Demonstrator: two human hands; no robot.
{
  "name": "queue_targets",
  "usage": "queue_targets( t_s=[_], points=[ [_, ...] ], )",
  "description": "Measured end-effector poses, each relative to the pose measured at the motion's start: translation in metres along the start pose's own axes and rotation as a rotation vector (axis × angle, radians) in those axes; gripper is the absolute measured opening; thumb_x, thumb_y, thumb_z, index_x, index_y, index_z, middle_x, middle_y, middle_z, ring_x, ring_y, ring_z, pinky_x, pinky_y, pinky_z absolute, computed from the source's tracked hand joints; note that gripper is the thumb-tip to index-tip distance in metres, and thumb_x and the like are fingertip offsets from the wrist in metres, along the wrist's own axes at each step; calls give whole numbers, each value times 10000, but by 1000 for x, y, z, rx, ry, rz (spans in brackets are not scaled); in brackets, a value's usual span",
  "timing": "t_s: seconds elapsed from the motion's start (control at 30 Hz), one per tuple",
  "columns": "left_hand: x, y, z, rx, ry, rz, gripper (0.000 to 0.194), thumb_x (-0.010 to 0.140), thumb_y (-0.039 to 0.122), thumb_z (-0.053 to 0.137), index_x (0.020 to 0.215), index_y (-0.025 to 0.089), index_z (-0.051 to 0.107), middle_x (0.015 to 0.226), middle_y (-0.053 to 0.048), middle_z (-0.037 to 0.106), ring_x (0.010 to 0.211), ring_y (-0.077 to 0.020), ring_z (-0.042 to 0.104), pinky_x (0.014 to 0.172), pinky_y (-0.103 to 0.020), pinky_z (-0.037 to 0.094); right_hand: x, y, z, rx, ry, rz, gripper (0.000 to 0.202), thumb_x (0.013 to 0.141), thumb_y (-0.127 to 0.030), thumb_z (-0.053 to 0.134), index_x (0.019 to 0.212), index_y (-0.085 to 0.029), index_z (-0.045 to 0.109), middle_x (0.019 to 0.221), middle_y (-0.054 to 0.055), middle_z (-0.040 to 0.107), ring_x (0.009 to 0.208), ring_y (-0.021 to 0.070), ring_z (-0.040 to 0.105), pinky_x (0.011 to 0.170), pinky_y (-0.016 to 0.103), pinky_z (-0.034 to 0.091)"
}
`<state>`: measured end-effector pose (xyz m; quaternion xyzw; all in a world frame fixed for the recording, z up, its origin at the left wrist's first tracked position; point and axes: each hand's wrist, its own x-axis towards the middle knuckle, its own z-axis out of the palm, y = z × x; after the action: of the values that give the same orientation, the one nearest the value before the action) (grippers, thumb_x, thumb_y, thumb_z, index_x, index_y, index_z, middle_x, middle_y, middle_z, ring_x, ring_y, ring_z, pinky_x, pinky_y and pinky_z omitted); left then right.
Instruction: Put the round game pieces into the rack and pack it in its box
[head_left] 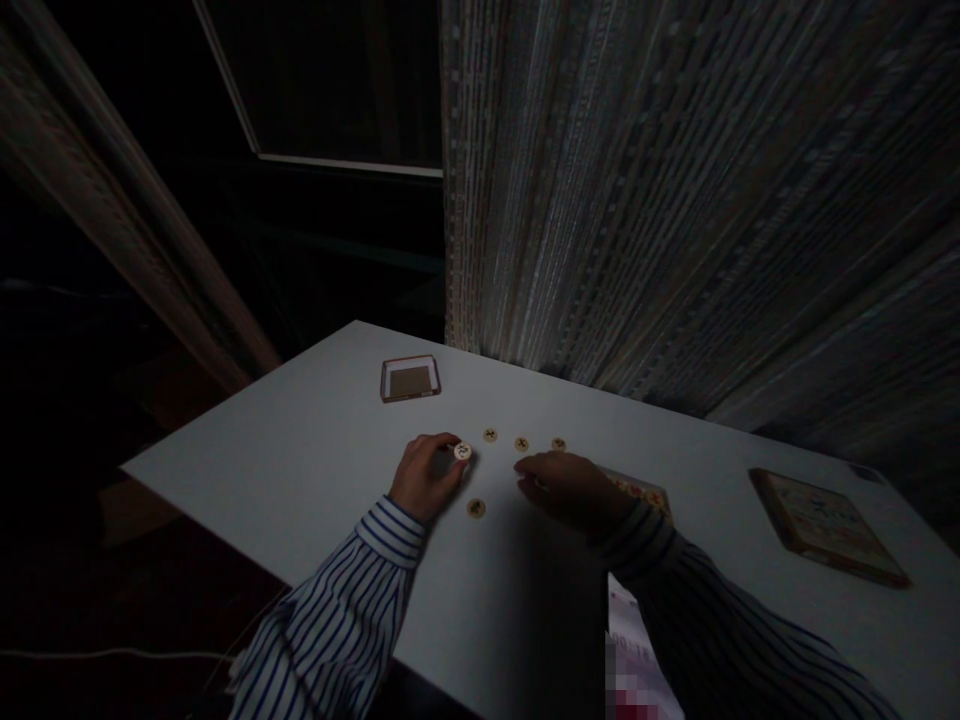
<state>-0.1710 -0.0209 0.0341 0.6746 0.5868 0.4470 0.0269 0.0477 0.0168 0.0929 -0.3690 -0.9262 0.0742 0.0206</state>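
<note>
My left hand pinches a round wooden Chinese chess piece between thumb and forefinger, its dark character facing up. Near me on the white table lies another chess piece. Beyond my hands, three pieces lie in a loose row: a left one, a middle one and a right one. My right hand is just below that row with its fingers curled together; whatever they hold, if anything, is hidden. Partly covered by my right wrist is a tray of chess pieces.
An open shallow box lid rests at the table's back left. At the right lies a flat box with a patterned top. A lit screen shows under my right forearm. Striped curtains hang behind the white table.
</note>
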Motion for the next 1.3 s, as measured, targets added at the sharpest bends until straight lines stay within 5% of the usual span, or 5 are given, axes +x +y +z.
queue_targets(
  t_s=[1.3],
  points=[
    [3, 68, 27, -97, 41, 219, 261, 720, 219, 626, 960, 186, 531, 820, -35, 604, 732, -161, 557, 711, -315, 461, -52, 43, -6, 74, 238, 36, 294, 829, -277, 433, 1051, -176, 597, 931, 72, 677, 824, 171, 624, 711, 295, 476]
  ],
)
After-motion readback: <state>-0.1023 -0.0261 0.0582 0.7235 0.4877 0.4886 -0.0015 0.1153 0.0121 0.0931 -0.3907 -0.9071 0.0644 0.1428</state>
